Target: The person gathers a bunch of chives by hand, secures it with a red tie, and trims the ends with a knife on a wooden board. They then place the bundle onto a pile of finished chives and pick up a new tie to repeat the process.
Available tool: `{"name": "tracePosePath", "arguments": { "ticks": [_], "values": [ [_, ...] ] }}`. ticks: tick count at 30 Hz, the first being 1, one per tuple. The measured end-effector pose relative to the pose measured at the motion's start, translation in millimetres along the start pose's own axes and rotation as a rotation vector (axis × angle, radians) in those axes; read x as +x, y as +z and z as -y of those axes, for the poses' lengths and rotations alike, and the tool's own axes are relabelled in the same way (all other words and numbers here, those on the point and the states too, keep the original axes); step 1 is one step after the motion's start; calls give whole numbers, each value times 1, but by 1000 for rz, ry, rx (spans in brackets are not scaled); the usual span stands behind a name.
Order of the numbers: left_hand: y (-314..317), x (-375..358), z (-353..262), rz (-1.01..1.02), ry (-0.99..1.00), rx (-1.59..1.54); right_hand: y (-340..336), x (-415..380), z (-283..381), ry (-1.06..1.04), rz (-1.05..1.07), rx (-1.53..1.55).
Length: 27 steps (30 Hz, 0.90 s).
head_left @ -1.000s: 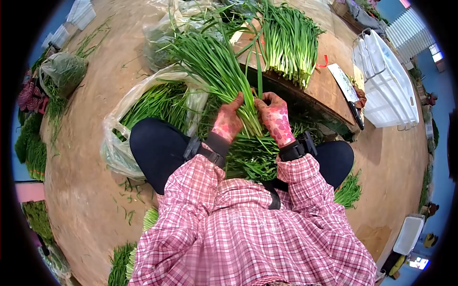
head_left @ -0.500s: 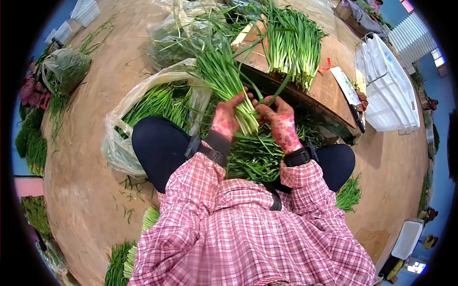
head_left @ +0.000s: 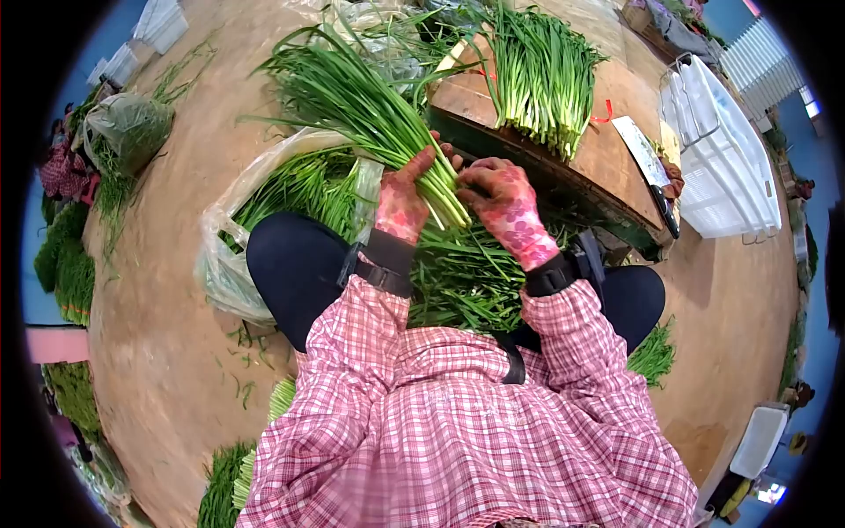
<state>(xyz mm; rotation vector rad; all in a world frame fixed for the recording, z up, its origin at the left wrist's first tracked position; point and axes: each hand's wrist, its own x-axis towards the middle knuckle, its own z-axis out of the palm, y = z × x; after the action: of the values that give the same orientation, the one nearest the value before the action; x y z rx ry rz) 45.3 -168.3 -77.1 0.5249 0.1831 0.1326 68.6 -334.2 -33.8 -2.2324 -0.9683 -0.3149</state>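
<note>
My left hand [head_left: 405, 197], in a pink patterned covering, is wrapped round a bunch of long green stalks [head_left: 374, 114]. The leafy ends point up and to the left, the pale ends down to the right. Beside those pale ends is my right hand [head_left: 503, 204], its fingers curled and pressed together; whether anything thin is between them is too small to tell. Under both hands lies a heap of loose green leaves [head_left: 466, 277], between my knees. An open plastic bag [head_left: 216, 251] of green stalks stands by my left knee.
Ahead, a wooden board [head_left: 616, 180] bears a pile of stalks [head_left: 546, 84], a red tie and a wide-bladed knife [head_left: 647, 163]. White crates [head_left: 722, 158] stand to its right. A stuffed bag [head_left: 129, 128] sits at the far left, near a person in a checked garment [head_left: 63, 172].
The bunch has swung to the left with its leafy ends, in my left hand. My right hand has drawn slightly back from it, and the long leaf by its fingers no longer shows.
</note>
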Motion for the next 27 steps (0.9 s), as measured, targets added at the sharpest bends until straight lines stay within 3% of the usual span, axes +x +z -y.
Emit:
{"name": "tracePosePath", "arguments": {
  "ticks": [3, 7, 9, 11, 13, 14, 18, 21, 22, 23, 25, 27],
  "values": [
    [-5, 3, 0, -10, 20, 10, 1, -5, -7, -46, 49, -38],
    [-2, 2, -6, -149, 29, 142, -29, -31, -59, 377, 530, -646],
    [-7, 9, 5, -202, 22, 243, -29, -35, -34, 197, 76, -265],
    [-10, 13, 16, -256, -30, 320, -9, -25, 0, 328, 37, 185],
    [-9, 15, 23, -222, 33, 404, 12, -19, 13, 478, 167, 241],
    [-10, 15, 21, -173, 2, 378, 12, -17, 18, 588, 135, 416],
    [-4, 8, 13, -68, -122, 278, 15, -29, -5, 729, 126, 1023],
    [-11, 9, 17, -61, -189, 207, 6, -34, -13, 695, 286, 889],
    [-14, 11, 18, -57, -202, 176, -1, -35, -15, 639, 322, 715],
    [-16, 13, 20, -68, -115, 141, -10, -36, -18, 567, 326, 355],
    [-14, 14, 20, -118, -83, 169, -14, -41, -34, 604, 227, -58],
    [-12, 17, 24, -149, -43, 282, -6, -40, -21, 510, 6, 234]
  ]
}}
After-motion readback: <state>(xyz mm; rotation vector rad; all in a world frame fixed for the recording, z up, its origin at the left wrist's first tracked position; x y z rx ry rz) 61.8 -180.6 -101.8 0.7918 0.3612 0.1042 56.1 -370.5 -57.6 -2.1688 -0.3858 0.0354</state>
